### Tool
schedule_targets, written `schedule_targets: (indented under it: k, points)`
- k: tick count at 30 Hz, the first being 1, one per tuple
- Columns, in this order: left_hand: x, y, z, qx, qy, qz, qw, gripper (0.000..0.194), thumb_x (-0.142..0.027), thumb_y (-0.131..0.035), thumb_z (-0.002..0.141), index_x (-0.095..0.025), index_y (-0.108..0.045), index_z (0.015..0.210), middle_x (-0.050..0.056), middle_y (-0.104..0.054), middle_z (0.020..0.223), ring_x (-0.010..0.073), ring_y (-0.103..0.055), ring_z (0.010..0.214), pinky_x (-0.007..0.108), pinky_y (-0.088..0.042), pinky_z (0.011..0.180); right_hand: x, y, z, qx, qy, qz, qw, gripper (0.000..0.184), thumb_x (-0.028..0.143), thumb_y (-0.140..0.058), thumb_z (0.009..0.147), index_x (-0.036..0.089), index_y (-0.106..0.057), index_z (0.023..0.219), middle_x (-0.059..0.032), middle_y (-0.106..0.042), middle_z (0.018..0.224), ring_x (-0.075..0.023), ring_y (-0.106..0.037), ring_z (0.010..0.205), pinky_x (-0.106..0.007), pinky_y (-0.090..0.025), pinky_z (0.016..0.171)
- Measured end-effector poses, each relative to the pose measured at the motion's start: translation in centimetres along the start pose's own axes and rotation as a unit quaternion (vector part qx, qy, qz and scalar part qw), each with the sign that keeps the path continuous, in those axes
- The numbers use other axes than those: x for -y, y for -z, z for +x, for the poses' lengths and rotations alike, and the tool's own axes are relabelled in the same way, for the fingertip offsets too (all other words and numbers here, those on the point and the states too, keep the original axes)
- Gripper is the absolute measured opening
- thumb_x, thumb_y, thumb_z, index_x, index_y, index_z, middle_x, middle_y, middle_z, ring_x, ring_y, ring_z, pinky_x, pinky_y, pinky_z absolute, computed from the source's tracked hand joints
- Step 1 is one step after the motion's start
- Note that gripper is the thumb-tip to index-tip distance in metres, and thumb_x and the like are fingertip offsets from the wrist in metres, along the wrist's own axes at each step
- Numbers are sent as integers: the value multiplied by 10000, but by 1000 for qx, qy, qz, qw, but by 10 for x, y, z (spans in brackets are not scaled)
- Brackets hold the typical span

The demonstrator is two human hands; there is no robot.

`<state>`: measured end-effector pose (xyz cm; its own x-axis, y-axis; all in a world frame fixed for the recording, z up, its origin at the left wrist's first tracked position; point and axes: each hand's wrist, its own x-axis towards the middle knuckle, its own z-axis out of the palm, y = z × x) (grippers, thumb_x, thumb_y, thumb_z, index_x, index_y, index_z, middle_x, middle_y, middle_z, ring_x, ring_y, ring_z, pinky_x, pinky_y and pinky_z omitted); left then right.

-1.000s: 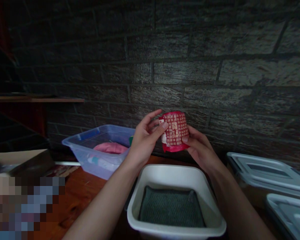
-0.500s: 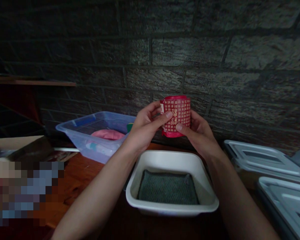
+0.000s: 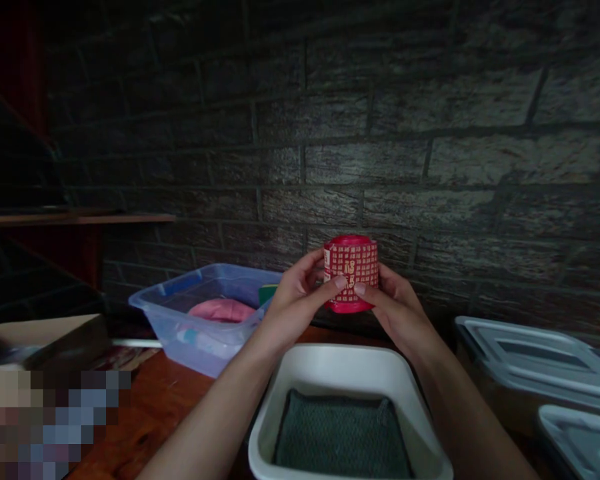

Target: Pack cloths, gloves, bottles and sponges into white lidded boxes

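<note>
A red cylindrical container (image 3: 363,263), patterned with small gold Chinese characters and pinkish-red at top and bottom, is held up between both hands. My left hand (image 3: 305,290) grips its left side, with the thumb across the front. From the right, my right hand (image 3: 397,300) holds it the same way, its thumb near the left one. The fingers behind the container are partly hidden. Below the hands stands a white basin (image 3: 350,360). A dark green textured cloth or pad (image 3: 340,433) lies inside it.
A translucent blue bin (image 3: 180,333) with a pink item (image 3: 223,309) stands at left on the wooden table (image 3: 155,400). Grey-lidded boxes (image 3: 540,353) are at right. An open cardboard box (image 3: 55,333) sits far left, below a shelf (image 3: 80,219). A brick wall (image 3: 330,160) rises behind.
The view has tilted upward, so everything sits lower in the picture. The container's top now leans away less or differently, and my right thumb sits higher on its front, closer to the left thumb.
</note>
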<state>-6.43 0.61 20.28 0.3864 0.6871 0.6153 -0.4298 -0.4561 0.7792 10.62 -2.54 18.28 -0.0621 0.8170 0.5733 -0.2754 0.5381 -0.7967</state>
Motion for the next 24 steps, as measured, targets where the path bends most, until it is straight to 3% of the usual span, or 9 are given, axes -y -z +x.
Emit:
schedule_targets:
  k: [7, 14, 17, 21, 24]
  points:
    - [-2, 2, -1, 25, 15, -24, 999, 469, -260, -730, 874, -202, -647, 1332, 102, -669, 1343, 302, -610, 1243, 439, -446, 1094, -2, 4, 2, -7, 0, 28, 1000, 517, 262, -831, 788, 230, -652, 1273, -69, -719, 1266, -274, -661, 1174, -483, -459, 1103]
    - [5, 2, -1, -41, -16, 34, 998, 517, -296, -776, 851, -216, -591, 1327, 110, -623, 1393, 261, -600, 1245, 407, -437, 1102, -4, 0, 4, -69, 63, -30, 995, 575, 286, -894, 719, 245, -661, 1244, -63, -731, 1228, -260, -681, 1107, -421, -526, 1014]
    - [4, 2, -1, -41, -14, 36, 998, 441, -307, -763, 867, -209, -611, 1269, 104, -657, 1332, 246, -618, 1213, 385, -440, 1096, 0, -1, 3, -46, 63, -24, 997, 585, 265, -892, 726, 255, -656, 1261, -52, -730, 1230, -251, -673, 1127, -410, -522, 1022]
    - [4, 3, -1, -51, -13, -1, 999, 418, -300, -755, 875, -204, -603, 1253, 102, -660, 1313, 232, -629, 1199, 371, -444, 1088, 6, -2, 1, 33, 35, -8, 999, 529, 256, -842, 794, 236, -654, 1288, -59, -712, 1277, -251, -652, 1181, -414, -486, 1070]
    - [6, 4, 0, -45, -16, -9, 999, 427, -273, -767, 861, -208, -602, 1249, 96, -659, 1301, 217, -633, 1180, 353, -445, 1080, 7, -3, 0, 42, 32, -15, 999, 479, 261, -831, 806, 215, -672, 1255, -66, -725, 1246, -251, -667, 1142, -415, -491, 1056]
